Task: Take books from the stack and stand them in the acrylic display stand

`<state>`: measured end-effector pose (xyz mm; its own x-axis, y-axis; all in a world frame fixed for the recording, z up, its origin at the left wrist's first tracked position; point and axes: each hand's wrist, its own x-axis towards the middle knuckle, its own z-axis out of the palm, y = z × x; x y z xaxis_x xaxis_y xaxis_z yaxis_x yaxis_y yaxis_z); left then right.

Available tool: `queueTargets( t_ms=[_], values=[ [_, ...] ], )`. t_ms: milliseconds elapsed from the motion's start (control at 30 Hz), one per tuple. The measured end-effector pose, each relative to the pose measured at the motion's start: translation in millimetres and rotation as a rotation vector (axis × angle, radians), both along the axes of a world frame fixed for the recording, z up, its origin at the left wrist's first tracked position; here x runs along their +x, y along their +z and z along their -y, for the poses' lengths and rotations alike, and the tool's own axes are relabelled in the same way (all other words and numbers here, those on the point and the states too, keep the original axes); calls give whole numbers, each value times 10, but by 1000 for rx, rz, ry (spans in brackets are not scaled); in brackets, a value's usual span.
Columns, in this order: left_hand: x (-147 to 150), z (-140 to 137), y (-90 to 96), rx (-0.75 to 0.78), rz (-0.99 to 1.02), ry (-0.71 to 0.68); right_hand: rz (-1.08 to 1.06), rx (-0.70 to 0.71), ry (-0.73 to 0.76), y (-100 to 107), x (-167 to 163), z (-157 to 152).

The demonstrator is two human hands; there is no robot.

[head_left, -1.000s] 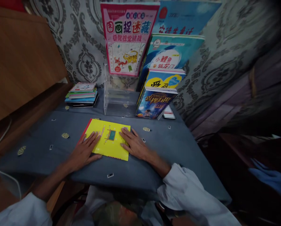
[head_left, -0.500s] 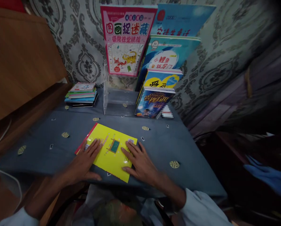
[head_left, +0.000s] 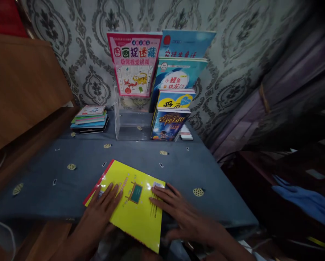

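A glossy yellow book (head_left: 139,221) with a red spine and a small green blackboard picture lies tilted across the front edge of the table. Its near corner juts out past the edge. My left hand (head_left: 101,208) rests on the book's left part, fingers stretched out flat; its thumb is down by the near edge, partly hidden. On the right part lie the fingers of my right hand (head_left: 176,208), spread over the printed text, with the thumb apart below the book's side. What lies beneath the book is hidden.
Behind stands a clear acrylic rack (head_left: 130,134) holding a pink picture book (head_left: 135,65), blue books and a dark blue book (head_left: 168,125). A stack of books (head_left: 90,121) sits back left. A patterned cloth (head_left: 140,154) covers the table. Blue fabric (head_left: 304,197) lies at right.
The yellow book has slid toward me under both hands, and its near corner now sticks out over the table edge. My view has tipped slightly upward.
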<state>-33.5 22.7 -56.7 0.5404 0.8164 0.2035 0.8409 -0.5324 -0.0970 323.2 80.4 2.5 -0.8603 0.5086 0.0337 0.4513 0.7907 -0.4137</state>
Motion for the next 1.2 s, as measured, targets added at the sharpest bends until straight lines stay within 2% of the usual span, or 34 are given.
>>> queueTargets(
  t_ms=[133,233,300,433,633,767,867,1067,1200],
  values=[
    [-115,-122,88,16,239,-94,-131,0,-27,-98,90,-114],
    [-93,-194,186,-20,471,-41,-290,-10,-94,-178,63,-242],
    [-34,-231,290,-103,605,3,-396,-56,-108,-203,20,-351],
    [77,-303,588,-290,751,77,-598,-264,-144,-177,-72,-563],
    [125,-420,1027,-455,942,230,-814,-610,-350,-88,-249,-802],
    [112,-500,1135,-471,1119,331,-992,-813,-407,31,-450,-920],
    [123,-545,1175,-519,1300,427,-1125,-874,-362,147,-621,-973],
    [347,-659,1353,-677,1757,533,-976,-872,-199,369,-819,-993],
    [481,-815,1319,-627,1987,527,-946,-849,-331,407,-766,-1052]
  ],
)
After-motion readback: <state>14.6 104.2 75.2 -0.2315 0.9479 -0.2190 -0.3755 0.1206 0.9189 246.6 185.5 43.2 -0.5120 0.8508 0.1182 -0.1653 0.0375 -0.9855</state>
